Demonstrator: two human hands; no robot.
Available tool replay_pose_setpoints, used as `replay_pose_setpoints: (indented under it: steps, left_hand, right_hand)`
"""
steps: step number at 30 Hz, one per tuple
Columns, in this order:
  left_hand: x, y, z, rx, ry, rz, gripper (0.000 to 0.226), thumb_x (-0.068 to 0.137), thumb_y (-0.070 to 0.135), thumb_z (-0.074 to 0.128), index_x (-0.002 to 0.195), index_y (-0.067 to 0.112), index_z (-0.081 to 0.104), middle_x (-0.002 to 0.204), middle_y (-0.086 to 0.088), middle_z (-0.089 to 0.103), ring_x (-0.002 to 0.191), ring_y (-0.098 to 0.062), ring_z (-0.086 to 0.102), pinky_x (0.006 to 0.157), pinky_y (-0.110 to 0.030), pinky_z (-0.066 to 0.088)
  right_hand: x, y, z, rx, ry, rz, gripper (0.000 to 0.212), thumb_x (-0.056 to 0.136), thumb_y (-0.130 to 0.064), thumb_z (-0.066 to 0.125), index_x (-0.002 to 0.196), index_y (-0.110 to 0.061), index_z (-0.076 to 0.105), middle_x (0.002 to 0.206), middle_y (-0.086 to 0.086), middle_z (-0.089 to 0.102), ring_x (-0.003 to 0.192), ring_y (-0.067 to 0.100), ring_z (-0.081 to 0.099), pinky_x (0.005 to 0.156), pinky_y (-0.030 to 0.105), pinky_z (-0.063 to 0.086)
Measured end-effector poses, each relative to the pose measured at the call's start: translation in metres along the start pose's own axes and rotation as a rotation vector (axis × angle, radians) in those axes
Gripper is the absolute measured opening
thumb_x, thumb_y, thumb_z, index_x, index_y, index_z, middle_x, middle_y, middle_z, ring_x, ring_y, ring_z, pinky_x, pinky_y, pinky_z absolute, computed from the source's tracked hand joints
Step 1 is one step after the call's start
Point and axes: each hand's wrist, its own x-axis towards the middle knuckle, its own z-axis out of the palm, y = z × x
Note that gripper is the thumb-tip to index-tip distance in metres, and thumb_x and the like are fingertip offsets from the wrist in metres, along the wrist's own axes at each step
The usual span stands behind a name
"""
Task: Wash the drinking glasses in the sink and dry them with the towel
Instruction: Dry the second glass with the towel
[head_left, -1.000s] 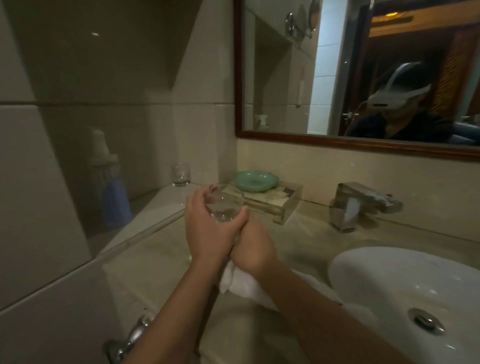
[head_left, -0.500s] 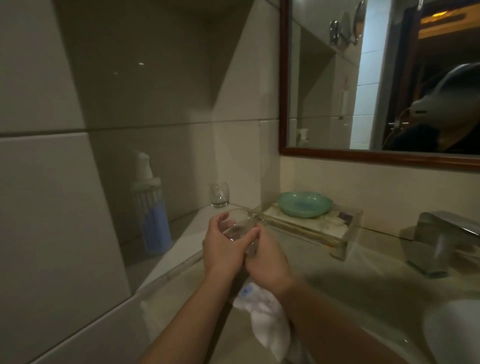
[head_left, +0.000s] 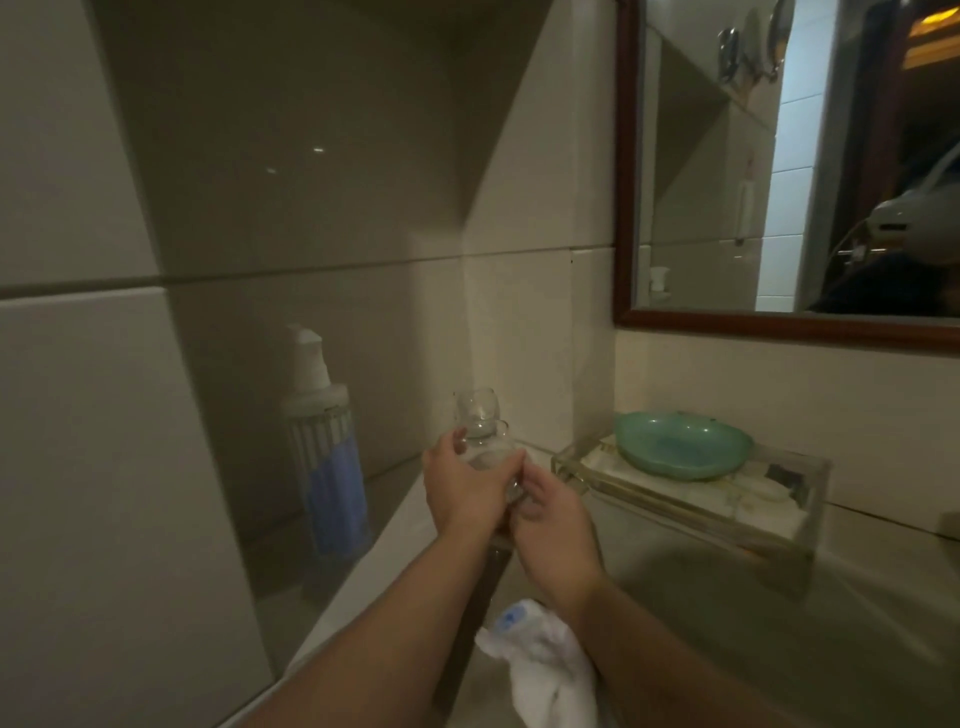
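Above limp white towel (head_left: 540, 670), rounded clear glass (head_left: 485, 454)

A pale green dish (head_left: 683, 444) sits in a clear oblong tray (head_left: 701, 519) at the back edge of the beige bench (head_left: 727, 623), against the wall. Above it hangs a mirror (head_left: 727, 182) in a dark wooden frame (head_left: 779, 327). Past the bench's left edge, behind a dim glass panel (head_left: 311, 208), a blue-and-white pump bottle (head_left: 324, 457) stands upright.
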Motion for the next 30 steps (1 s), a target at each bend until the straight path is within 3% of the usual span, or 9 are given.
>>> replay_pose_setpoints:
  steps: [4, 6, 9, 12, 17, 19, 22, 26, 30]
  left_hand:
    - [0.017, -0.008, 0.004, 0.024, 0.003, -0.013, 0.076, 0.065, 0.04, 0.094, 0.131, 0.022, 0.059, 0.121, 0.002, 0.053, 0.108, -0.018, 0.061, 0.095, -0.031, 0.05]
    - [0.022, -0.012, 0.004, 0.03, -0.001, -0.035, 0.077, 0.067, 0.038, 0.094, 0.133, 0.021, 0.058, 0.122, 0.002, 0.05, 0.107, -0.017, 0.06, 0.091, -0.026, 0.046]
    - [0.03, -0.021, 0.006, 0.063, 0.005, -0.017, 0.083, 0.065, 0.038, 0.095, 0.136, 0.02, 0.057, 0.125, -0.001, 0.049, 0.107, -0.018, 0.06, 0.09, -0.023, 0.044]
    - [0.037, -0.022, 0.009, 0.109, 0.022, -0.011, 0.087, 0.065, 0.044, 0.094, 0.139, 0.022, 0.054, 0.13, -0.002, 0.05, 0.113, -0.022, 0.06, 0.092, -0.029, 0.045]
    - [0.049, -0.021, 0.013, 0.141, 0.125, -0.058, 0.102, 0.05, 0.053, 0.097, 0.137, 0.023, 0.053, 0.128, 0.001, 0.064, 0.123, -0.026, 0.056, 0.102, -0.04, 0.049]
    - [0.055, -0.024, 0.014, 0.098, 0.174, -0.09, 0.104, 0.043, 0.045, 0.1, 0.132, 0.021, 0.052, 0.127, -0.004, 0.065, 0.121, -0.03, 0.06, 0.102, -0.043, 0.05]
    - [0.057, -0.021, 0.017, 0.107, 0.195, -0.145, 0.102, 0.052, 0.027, 0.102, 0.135, 0.013, 0.046, 0.133, -0.02, 0.055, 0.122, -0.041, 0.056, 0.102, -0.043, 0.046]
    - [0.058, -0.019, 0.02, 0.077, 0.189, -0.202, 0.099, 0.059, 0.013, 0.098, 0.14, 0.015, 0.04, 0.138, -0.023, 0.048, 0.124, -0.043, 0.053, 0.101, -0.044, 0.044]
    - [0.062, -0.023, 0.02, 0.05, 0.188, -0.19, 0.084, 0.07, 0.004, 0.09, 0.138, 0.008, 0.041, 0.136, -0.024, 0.051, 0.125, -0.04, 0.051, 0.104, -0.038, 0.039]
  right_hand:
    - [0.01, 0.007, 0.005, 0.124, -0.049, 0.045, 0.076, 0.085, 0.024, 0.045, 0.148, -0.018, 0.049, 0.147, -0.005, 0.054, 0.113, 0.002, 0.06, 0.104, 0.033, 0.053]
    - [0.012, 0.006, 0.003, 0.227, -0.042, 0.081, 0.078, 0.085, 0.027, 0.045, 0.149, -0.017, 0.047, 0.146, -0.004, 0.052, 0.11, 0.013, 0.066, 0.084, 0.032, 0.059]
    - [0.011, 0.001, -0.001, 0.326, 0.012, 0.108, 0.076, 0.085, 0.027, 0.042, 0.147, -0.017, 0.048, 0.142, -0.001, 0.054, 0.09, 0.016, 0.073, 0.055, 0.025, 0.052]
    - [0.012, -0.002, -0.003, 0.35, 0.05, 0.134, 0.076, 0.087, 0.025, 0.041, 0.149, -0.019, 0.043, 0.143, 0.0, 0.053, 0.07, 0.012, 0.072, 0.049, 0.027, 0.047]
    - [0.005, -0.001, 0.003, 0.265, -0.04, 0.063, 0.087, 0.095, 0.015, 0.049, 0.159, -0.035, 0.017, 0.154, -0.008, 0.039, 0.105, 0.016, 0.067, 0.067, 0.037, 0.058]
    - [0.003, 0.0, 0.003, 0.249, -0.054, 0.054, 0.088, 0.095, 0.014, 0.049, 0.159, -0.035, 0.014, 0.156, -0.008, 0.037, 0.107, 0.016, 0.065, 0.071, 0.041, 0.059]
    - [0.004, 0.003, 0.003, 0.256, -0.058, 0.099, 0.08, 0.098, 0.006, 0.053, 0.159, -0.033, 0.018, 0.157, -0.005, 0.038, 0.108, 0.016, 0.065, 0.068, 0.038, 0.061]
    - [0.0, 0.001, 0.004, 0.249, -0.165, 0.145, 0.081, 0.096, 0.015, 0.041, 0.16, -0.028, 0.015, 0.161, -0.005, 0.028, 0.121, 0.018, 0.053, 0.089, 0.048, 0.057]
    - [-0.001, -0.003, 0.002, 0.184, -0.227, 0.134, 0.088, 0.092, 0.018, 0.04, 0.16, -0.031, 0.013, 0.137, -0.004, 0.039, 0.112, 0.012, 0.052, 0.101, 0.049, 0.053]
